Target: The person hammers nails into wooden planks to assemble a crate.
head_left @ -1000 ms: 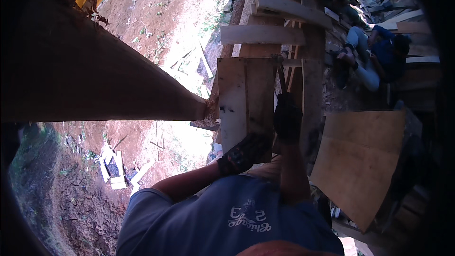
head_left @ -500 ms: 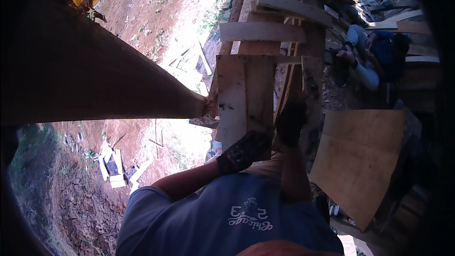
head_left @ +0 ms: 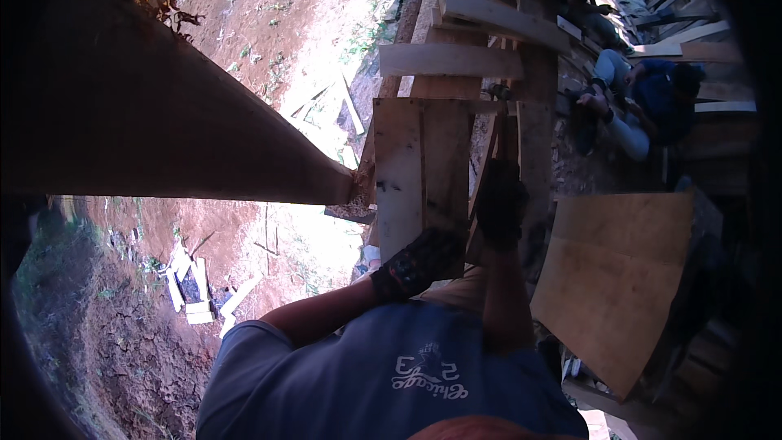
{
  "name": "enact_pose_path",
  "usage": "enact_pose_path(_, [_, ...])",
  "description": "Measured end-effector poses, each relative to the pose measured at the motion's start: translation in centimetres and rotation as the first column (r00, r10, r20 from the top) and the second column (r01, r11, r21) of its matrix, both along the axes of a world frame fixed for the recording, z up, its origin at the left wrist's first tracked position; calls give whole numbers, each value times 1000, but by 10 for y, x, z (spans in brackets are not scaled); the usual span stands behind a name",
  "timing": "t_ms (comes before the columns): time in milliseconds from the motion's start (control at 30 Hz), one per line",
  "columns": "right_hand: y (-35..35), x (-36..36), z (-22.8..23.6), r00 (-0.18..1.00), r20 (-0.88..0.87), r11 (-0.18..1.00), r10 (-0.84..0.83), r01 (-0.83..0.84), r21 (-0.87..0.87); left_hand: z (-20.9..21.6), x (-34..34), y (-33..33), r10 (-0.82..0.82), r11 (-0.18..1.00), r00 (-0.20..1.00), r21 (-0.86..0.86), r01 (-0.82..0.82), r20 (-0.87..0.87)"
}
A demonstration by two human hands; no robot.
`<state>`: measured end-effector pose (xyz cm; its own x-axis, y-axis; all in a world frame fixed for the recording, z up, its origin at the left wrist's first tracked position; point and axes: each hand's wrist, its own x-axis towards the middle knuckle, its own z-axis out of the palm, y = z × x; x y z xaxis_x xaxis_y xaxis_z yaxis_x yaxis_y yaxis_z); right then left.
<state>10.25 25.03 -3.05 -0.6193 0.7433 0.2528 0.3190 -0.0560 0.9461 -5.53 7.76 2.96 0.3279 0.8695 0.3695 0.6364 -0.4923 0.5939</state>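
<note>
My left hand (head_left: pixel 430 259), in a dark glove, lies curled over the near end of a wooden panel (head_left: pixel 399 167), pressing against it; its fingertips blend into shadow. Pale boards set side by side make up this panel, with a crosspiece at the far end. My right hand (head_left: pixel 501 208), also in a dark glove, is closed around the handle of what looks like a hammer. Its small dark head (head_left: pixel 498 92) shows beyond the hand, near the far crosspiece. Beside the right hand runs a narrower upright board (head_left: pixel 534 147).
Loose planks (head_left: pixel 452 60) lie across the timbers ahead. A large tan sheet (head_left: pixel 615 277) stands to my right. Another person (head_left: pixel 643 102) sits at the far right, and a second one is partly visible above. A dark beam (head_left: pixel 204 138) juts in from the left over reddish soil.
My right hand has shifted slightly, and the hammer's head now shows ahead of it. The left hand stays almost where it was on the panel.
</note>
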Motion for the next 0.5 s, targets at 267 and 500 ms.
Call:
enact_pose_path(267, [12,-21,71,506,-863,752,-23,-559,-348,-8,-1,1,-40,998,999,-51,40,7])
enact_pose_path(500, [0,-26,88,739,-618,891,269,-435,-133,-2,1,-2,9,1000,999,6,-9,-34])
